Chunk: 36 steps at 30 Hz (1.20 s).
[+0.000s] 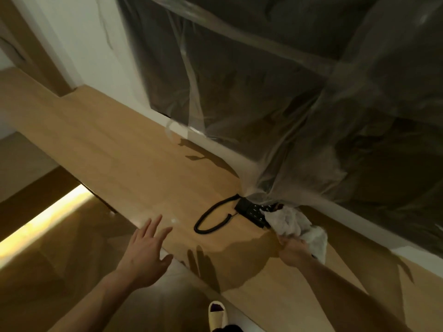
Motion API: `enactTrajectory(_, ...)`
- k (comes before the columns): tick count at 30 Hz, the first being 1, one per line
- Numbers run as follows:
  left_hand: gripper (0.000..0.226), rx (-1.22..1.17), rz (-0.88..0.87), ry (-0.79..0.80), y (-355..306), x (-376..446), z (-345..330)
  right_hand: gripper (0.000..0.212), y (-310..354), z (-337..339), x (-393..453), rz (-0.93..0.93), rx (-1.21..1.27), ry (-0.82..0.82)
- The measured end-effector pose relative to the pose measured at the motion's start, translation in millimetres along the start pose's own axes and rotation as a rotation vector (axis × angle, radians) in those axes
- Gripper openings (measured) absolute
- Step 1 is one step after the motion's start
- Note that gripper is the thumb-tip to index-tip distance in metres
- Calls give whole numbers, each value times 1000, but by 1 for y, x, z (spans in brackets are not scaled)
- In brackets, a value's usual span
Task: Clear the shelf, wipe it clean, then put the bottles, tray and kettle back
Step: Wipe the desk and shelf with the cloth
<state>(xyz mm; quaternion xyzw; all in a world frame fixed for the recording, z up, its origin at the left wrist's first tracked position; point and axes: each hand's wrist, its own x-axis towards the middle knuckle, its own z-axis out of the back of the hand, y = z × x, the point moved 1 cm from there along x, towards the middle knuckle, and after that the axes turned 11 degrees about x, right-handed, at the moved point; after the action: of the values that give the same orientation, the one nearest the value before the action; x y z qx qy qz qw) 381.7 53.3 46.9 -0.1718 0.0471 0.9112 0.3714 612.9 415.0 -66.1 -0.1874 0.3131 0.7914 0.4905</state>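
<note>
While the right hand (291, 246) holds a white cloth (294, 224) with its fingers curled round it, the cloth is bunched up and presses against a black phone (251, 210) that sits on the wooden shelf (107, 144). Part of the cloth hangs down past the hand on its right side. The phone lies near the back of the shelf, close to the wall, and the cloth covers its right end. A black curly cord (211, 219) runs out from the phone in a loop and lies flat on the wood to its left. The left hand (146, 248) is open, with its fingers straight and spread apart. It is at the front edge of the shelf, well to the left of the phone, and I cannot tell if it touches the wood. The shelf is long and light brown, and it runs from the far left to the near right. Above it, on the white wall, is a big dark screen (263, 80) wrapped in thin clear plastic (299, 168). The plastic hangs down and bunches just above the phone. Down at the bottom, a foot in a pale slipper (217, 315) stands on the floor. No bottles, tray or kettle show on the shelf.
</note>
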Motion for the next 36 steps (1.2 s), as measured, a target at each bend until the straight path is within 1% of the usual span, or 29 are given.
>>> enactTrajectory(1,76,-1,6,2,5,4,1,53,5,4,-4,13,1,-39)
enactTrajectory(3,76,-12,16,7,16,11,2,30,15,11,-24,65,15,-169)
enactTrajectory(5,75,-29,15,13,29,14,4,13,24,9,-45,109,166,-323)
enactTrajectory(6,74,-34,12,12,36,15,5,11,33,5,-58,151,278,-348)
enactTrajectory(8,74,-49,5,13,53,15,8,19,60,-7,-86,262,404,-368)
enactTrajectory(11,73,-62,3,15,88,10,18,28,130,-23,-144,383,609,-370)
enactTrajectory(12,73,-67,5,10,102,8,22,33,157,-29,-159,427,647,-350)
enactTrajectory(14,73,-79,9,-8,136,2,31,42,208,-42,-179,466,708,-253)
enactTrajectory(17,74,-89,35,-36,197,-9,43,34,279,-72,-187,528,793,-137)
enactTrajectory(20,72,-82,61,-77,260,-22,55,28,342,-105,-188,615,765,-140)
enactTrajectory(24,73,-28,99,-88,332,-27,66,17,419,-138,-184,649,688,-140)
enactTrajectory(26,74,-20,106,-84,362,-26,69,14,454,-144,-181,659,648,-143)
enactTrajectory(33,71,-29,147,-140,445,4,92,24,566,-129,-133,725,713,-296)
enactTrajectory(35,70,-31,153,-137,465,20,100,32,594,-135,-107,714,624,-262)
enactTrajectory(36,70,-30,157,-131,475,29,103,39,606,-144,-92,696,554,-201)
